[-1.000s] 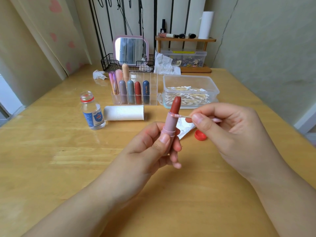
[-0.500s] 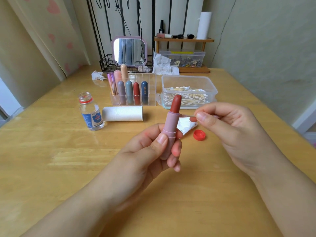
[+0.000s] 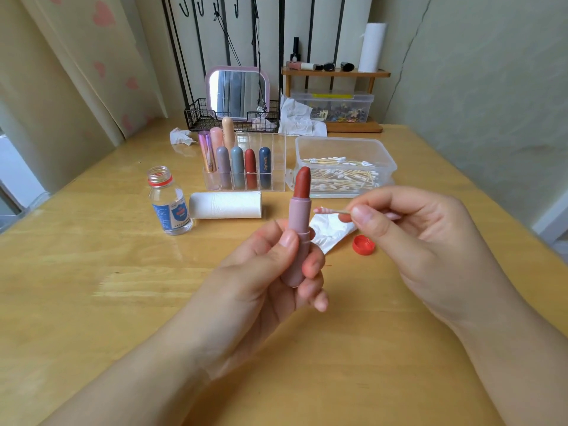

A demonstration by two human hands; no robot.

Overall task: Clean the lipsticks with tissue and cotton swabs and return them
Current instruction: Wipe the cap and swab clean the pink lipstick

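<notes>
The cotton swab (image 3: 330, 210), pinched in the right hand (image 3: 430, 241), has drawn back from the lipstick (image 3: 299, 222) gripped upright above the table in the left hand (image 3: 270, 272), and a careless return stroke could gouge its soft tip.

An uncapped lipstick (image 3: 298, 229) with a dusty-pink tube and a brick-red bullet twisted up stands upright in the left hand (image 3: 270, 272), while a cotton swab (image 3: 330, 211) with a pink-stained tip lies level in the right hand (image 3: 408, 235), its tip just beside the tube's collar. Behind them on the table (image 3: 92, 287), capped lipsticks (image 3: 238, 167) stand upright in a clear organiser (image 3: 276, 161). A crumpled tissue (image 3: 330, 232) lies on the table behind the held tube, and a clear box (image 3: 344, 149) holds more swabs.
</notes>
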